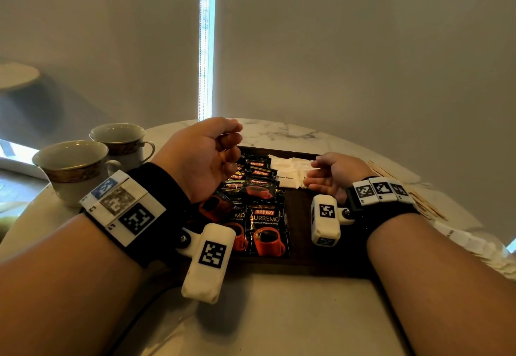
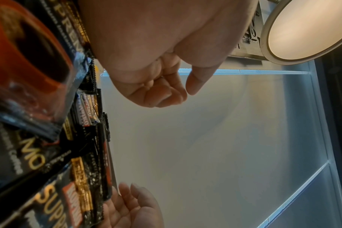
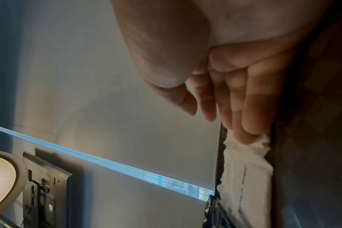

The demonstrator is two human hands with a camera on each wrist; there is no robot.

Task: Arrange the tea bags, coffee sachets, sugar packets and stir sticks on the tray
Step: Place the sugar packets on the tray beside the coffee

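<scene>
A dark wooden tray (image 1: 304, 216) lies on the marble table. Black Kopiko coffee sachets (image 1: 265, 227) overlap in a row down its left half, seen close in the left wrist view (image 2: 39, 138). White sugar packets (image 1: 290, 168) sit at the tray's back middle. My left hand (image 1: 234, 146) hovers above the sachets with fingers loosely curled (image 2: 166, 95) and holds nothing. My right hand (image 1: 318, 177) is low over the tray, its straight fingertips (image 3: 248, 135) touching a sugar packet (image 3: 246, 169). Wooden stir sticks (image 1: 427, 207) lie on the table right of the tray.
Two gold-banded teacups (image 1: 75, 168) (image 1: 120, 140) stand at the table's left side. White paper packets (image 1: 460, 238) lie near the right edge. Window blinds hang behind the table. The tray's right half (image 1: 301, 246) shows bare wood.
</scene>
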